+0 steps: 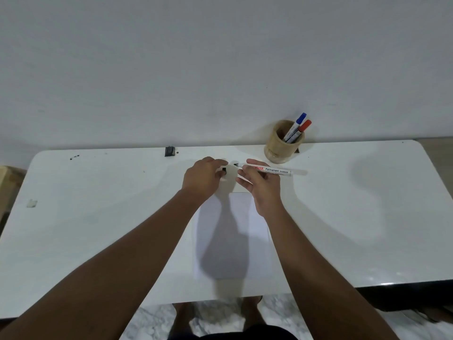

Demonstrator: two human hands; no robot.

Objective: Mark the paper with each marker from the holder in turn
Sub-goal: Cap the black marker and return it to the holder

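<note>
Closest to us is the big white table, and the sheet of paper lies flat on it, right under our arms. Our right hand pinches the white marker (its black tip is bare and points left), while our left hand pinches the little black cap just beside that tip. Farther back, near the wall, the round wooden holder keeps a blue marker and a red marker.
</note>
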